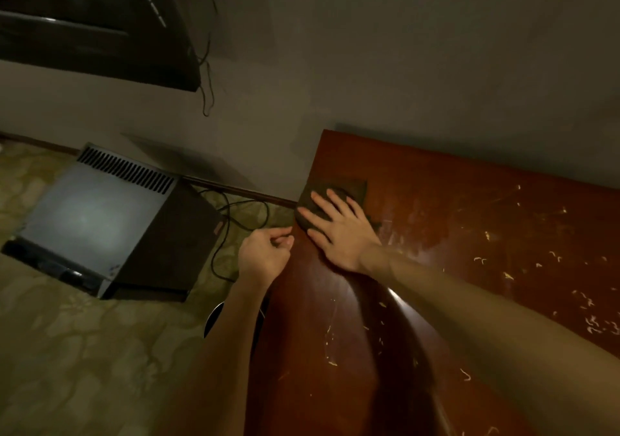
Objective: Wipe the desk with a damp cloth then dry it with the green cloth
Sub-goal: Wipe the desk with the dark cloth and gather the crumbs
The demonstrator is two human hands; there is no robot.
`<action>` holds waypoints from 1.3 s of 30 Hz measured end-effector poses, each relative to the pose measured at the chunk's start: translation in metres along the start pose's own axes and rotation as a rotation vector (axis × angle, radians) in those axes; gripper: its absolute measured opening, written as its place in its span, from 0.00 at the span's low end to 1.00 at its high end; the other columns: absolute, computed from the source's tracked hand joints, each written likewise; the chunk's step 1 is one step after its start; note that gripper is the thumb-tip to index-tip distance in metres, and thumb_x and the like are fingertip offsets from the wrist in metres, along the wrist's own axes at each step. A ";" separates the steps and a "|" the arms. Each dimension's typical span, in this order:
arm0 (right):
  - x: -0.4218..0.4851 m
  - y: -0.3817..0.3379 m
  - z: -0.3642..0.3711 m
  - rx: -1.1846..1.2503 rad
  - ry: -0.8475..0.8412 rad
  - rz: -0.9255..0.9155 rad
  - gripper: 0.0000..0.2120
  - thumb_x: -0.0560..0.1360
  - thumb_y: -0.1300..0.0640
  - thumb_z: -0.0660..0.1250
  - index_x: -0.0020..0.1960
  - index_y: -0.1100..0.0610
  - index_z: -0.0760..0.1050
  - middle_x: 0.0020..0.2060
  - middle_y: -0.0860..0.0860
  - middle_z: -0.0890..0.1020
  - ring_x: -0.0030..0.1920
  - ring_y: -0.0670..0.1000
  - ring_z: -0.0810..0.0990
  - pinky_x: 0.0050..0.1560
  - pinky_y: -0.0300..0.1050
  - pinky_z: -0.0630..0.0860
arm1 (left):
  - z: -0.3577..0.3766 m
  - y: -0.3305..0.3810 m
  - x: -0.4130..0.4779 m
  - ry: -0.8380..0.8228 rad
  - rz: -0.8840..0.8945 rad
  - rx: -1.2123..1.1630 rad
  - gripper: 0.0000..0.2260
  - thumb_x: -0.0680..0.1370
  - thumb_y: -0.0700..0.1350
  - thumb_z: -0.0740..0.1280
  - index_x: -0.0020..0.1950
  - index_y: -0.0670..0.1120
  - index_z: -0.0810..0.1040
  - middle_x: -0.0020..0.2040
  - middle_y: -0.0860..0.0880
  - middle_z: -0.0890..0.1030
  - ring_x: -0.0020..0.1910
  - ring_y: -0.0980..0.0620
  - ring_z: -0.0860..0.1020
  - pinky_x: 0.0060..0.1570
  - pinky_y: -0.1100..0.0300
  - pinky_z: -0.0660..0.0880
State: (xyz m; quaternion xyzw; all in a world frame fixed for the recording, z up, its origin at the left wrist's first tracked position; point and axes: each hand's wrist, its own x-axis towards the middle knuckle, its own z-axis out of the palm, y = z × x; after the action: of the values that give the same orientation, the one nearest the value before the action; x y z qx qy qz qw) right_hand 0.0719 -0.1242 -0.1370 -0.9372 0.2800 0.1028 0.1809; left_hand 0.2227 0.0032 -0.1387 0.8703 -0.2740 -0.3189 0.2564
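Glossy red-brown desk [469, 207] — right hand [342, 234] presses splayed fingers [337, 202] on a dark crumpled cloth [352, 185] at its corner; left hand [265, 254] curls at its edge — hold unclear.

cloth [351, 186]: partly hidden under right hand [339, 231] | desk [469, 207]: cut off right, bottom | left hand [265, 254]: grasp unclear

Wall [419, 49]: plain grey, dimly lit.
Floor [67, 351]: olive patterned carpet.
Vented box [100, 221]: grey, on floor, cables [231, 221] beside.
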 end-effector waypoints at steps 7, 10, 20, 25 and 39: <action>-0.048 -0.026 0.030 0.077 0.208 0.376 0.27 0.85 0.40 0.44 0.82 0.42 0.55 0.83 0.48 0.55 0.83 0.52 0.49 0.81 0.55 0.48 | -0.012 -0.002 0.020 -0.122 0.067 0.100 0.11 0.79 0.52 0.73 0.61 0.56 0.86 0.53 0.57 0.87 0.55 0.55 0.83 0.58 0.58 0.79; 0.011 -0.016 0.007 0.183 0.274 0.546 0.26 0.86 0.41 0.46 0.83 0.42 0.55 0.83 0.47 0.53 0.83 0.52 0.47 0.80 0.55 0.45 | -0.012 0.002 0.028 -0.130 0.110 0.211 0.10 0.79 0.54 0.71 0.60 0.58 0.84 0.50 0.58 0.85 0.53 0.55 0.82 0.52 0.58 0.79; -0.056 -0.054 0.040 -0.006 0.090 0.208 0.25 0.86 0.40 0.43 0.82 0.37 0.46 0.84 0.45 0.48 0.83 0.54 0.43 0.81 0.60 0.44 | -0.010 0.001 0.040 -0.275 0.008 -0.045 0.05 0.78 0.49 0.73 0.54 0.55 0.83 0.48 0.51 0.87 0.46 0.49 0.85 0.43 0.50 0.86; -0.098 -0.064 0.050 0.009 -0.021 0.216 0.25 0.85 0.38 0.41 0.81 0.34 0.45 0.83 0.42 0.45 0.83 0.51 0.39 0.81 0.59 0.41 | -0.012 0.005 0.037 -0.289 -0.006 -0.005 0.12 0.80 0.49 0.72 0.63 0.53 0.83 0.52 0.49 0.86 0.47 0.50 0.85 0.40 0.55 0.85; -0.121 -0.119 0.073 0.016 -0.003 0.079 0.25 0.86 0.40 0.47 0.82 0.36 0.49 0.83 0.47 0.49 0.83 0.56 0.41 0.80 0.63 0.41 | -0.016 0.010 0.028 -0.313 0.076 0.102 0.14 0.83 0.48 0.67 0.69 0.49 0.80 0.54 0.49 0.86 0.42 0.50 0.85 0.36 0.56 0.83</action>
State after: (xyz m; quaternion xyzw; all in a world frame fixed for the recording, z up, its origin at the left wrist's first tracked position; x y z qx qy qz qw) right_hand 0.0330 0.0563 -0.1351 -0.9239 0.3171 0.1090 0.1845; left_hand 0.2489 -0.0180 -0.1332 0.8109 -0.3592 -0.4265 0.1778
